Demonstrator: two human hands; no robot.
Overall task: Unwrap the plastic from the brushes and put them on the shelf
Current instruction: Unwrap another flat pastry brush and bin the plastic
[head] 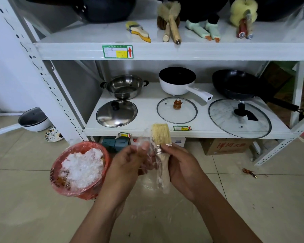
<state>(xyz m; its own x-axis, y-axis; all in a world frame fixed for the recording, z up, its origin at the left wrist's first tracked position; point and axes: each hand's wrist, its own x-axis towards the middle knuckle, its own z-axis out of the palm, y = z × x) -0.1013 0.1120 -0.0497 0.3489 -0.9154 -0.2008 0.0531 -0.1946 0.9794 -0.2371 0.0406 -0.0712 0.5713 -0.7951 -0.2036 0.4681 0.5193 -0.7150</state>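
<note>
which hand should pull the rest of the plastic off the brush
Left: the left hand pinches the loose plastic, while the right hand holds the brush by its handle.

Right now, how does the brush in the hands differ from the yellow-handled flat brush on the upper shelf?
The held brush points bristles up, gripped by the right hand; the yellow-handled brush lies flat on the upper shelf. The held brush has clear plastic film around its handle, pinched by the left hand; the yellow-handled brush shows none. The held brush's handle is pale wood, the other's yellow. Both are flat brushes.
</note>
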